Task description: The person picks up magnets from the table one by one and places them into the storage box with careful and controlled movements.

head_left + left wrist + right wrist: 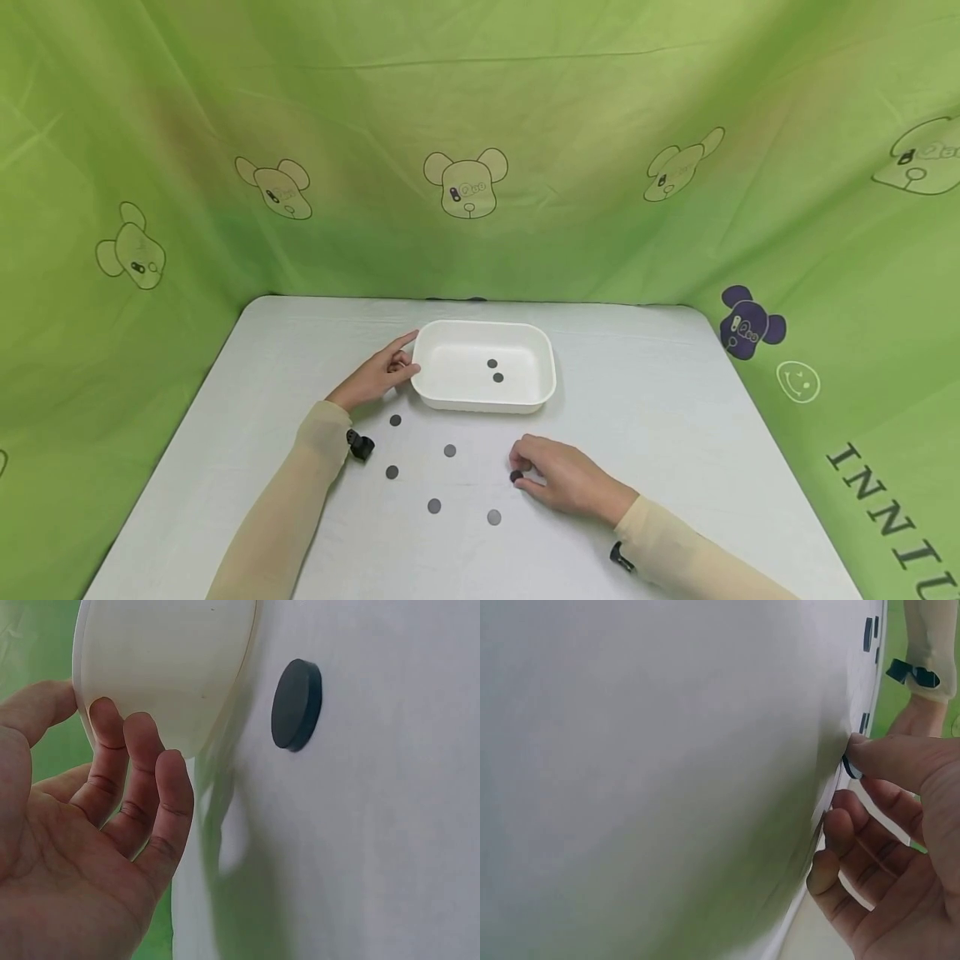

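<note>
My right hand (566, 475) pinches a small black disc (516, 476) between thumb and forefinger, low over the white table, to the right of the loose discs. In the right wrist view the same disc (851, 766) shows edge-on at the thumb tip, the other fingers loosely bent beneath. Against the left end of a white rectangular tub (483, 407) rests my left hand (375, 375), its fingertips and thumb at the rim and outer wall. Two dark discs (492, 363) lie inside the tub, toward its right half.
Several dark round discs lie scattered in front of the tub, among them one disc (395, 420) near the left wrist and another (494, 517) nearest the table's front. Green printed cloth (465, 258) walls in the white table (637, 375) at the back and sides.
</note>
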Available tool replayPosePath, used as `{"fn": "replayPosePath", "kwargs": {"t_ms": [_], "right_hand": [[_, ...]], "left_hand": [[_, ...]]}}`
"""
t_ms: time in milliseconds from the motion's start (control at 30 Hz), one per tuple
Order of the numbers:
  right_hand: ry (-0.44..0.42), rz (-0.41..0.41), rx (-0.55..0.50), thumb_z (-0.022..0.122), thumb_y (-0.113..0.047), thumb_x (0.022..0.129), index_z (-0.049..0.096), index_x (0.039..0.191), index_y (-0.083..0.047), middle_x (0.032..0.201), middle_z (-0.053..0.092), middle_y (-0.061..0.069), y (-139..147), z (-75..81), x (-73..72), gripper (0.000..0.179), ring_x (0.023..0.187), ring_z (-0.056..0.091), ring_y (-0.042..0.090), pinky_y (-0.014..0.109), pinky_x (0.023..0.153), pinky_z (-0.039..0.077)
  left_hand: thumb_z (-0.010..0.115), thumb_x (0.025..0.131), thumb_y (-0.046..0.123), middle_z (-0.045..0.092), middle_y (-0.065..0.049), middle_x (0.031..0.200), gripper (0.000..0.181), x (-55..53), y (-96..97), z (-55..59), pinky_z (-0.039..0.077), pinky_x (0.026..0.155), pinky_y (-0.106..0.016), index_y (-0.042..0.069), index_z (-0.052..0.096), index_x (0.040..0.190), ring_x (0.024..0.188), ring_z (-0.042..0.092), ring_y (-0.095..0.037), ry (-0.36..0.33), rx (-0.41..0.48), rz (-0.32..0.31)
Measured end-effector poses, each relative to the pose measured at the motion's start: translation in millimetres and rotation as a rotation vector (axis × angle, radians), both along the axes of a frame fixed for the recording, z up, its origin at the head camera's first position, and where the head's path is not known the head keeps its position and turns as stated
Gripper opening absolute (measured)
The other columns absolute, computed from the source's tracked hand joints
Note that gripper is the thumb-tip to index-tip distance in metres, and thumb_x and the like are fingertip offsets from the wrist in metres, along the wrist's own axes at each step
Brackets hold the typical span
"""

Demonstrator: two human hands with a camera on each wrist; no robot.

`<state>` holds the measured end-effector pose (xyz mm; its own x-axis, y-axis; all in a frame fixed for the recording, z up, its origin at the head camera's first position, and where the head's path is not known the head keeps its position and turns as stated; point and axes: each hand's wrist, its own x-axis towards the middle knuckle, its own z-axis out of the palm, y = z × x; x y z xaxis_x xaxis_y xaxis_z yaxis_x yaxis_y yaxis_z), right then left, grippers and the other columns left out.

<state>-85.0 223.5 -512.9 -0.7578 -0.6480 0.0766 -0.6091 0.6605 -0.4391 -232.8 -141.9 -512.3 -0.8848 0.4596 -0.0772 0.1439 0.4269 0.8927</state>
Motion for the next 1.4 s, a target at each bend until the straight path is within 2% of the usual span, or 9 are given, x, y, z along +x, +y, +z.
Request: {"fn": "replayPosePath", "kwargs": {"t_ms": [233, 500, 733, 867, 1400], "right_hand": [[-0.011, 0.026, 0.017, 0.081, -0.016, 0.097, 0.062, 0.107, -0.023, 0.099, 0.061, -0.014, -1.7, 0.3, 1.0, 0.023, 0.089, 0.058, 0.002, 0.026, 0.079, 0.054], [0.001, 0.067, -0.009, 0.081, -0.009, 0.095, 0.062, 0.104, -0.022, 0.096, 0.06, -0.014, -2.4, -0.7, 0.8, 0.025, 0.084, 0.056, 0.0, 0.023, 0.075, 0.051], [-0.112, 0.052, 0.005, 0.077, -0.013, 0.1, 0.063, 0.106, -0.024, 0.092, 0.056, -0.018, -4.4, 3.1, 2.4, 0.018, 0.08, 0.053, -0.001, 0.022, 0.072, 0.049], [-0.14, 0.049, 0.006, 0.075, -0.014, 0.101, 0.063, 0.106, -0.025, 0.092, 0.056, -0.019, -4.9, 3.6, 3.2, 0.017, 0.08, 0.053, -0.001, 0.022, 0.073, 0.049], [-0.094, 0.035, -0.033, 0.076, -0.014, 0.101, 0.063, 0.105, -0.024, 0.091, 0.055, -0.018, -0.4, 5.3, 1.5, 0.018, 0.076, 0.053, 0.0, 0.021, 0.071, 0.048]], "left_hand": [[0.064, 0.111, 0.026, 0.067, -0.01, 0.111, 0.073, -0.5, -0.4, -1.8, 0.043, 0.085, -0.039, 0.016, 0.026, 0.172, 0.094, 0.056, -0.021, 0.002, 0.008, 0.003], [0.064, 0.111, 0.027, 0.067, -0.012, 0.113, 0.073, -0.4, -0.4, -1.8, 0.043, 0.085, -0.039, 0.016, 0.026, 0.172, 0.094, 0.056, -0.021, 0.0, 0.005, 0.008], [0.064, 0.111, 0.029, 0.066, -0.009, 0.112, 0.073, 0.6, 0.4, 0.8, 0.043, 0.084, -0.038, 0.016, 0.025, 0.172, 0.093, 0.056, -0.02, -0.009, -0.005, 0.014], [0.063, 0.111, 0.028, 0.066, -0.009, 0.112, 0.074, 0.4, 0.4, 0.9, 0.043, 0.084, -0.037, 0.015, 0.025, 0.172, 0.093, 0.056, -0.02, -0.009, -0.002, 0.01], [0.063, 0.111, 0.029, 0.067, -0.01, 0.114, 0.074, 1.0, 0.8, 0.8, 0.044, 0.085, -0.037, 0.015, 0.024, 0.172, 0.094, 0.057, -0.019, -0.006, -0.001, 0.009]]}}
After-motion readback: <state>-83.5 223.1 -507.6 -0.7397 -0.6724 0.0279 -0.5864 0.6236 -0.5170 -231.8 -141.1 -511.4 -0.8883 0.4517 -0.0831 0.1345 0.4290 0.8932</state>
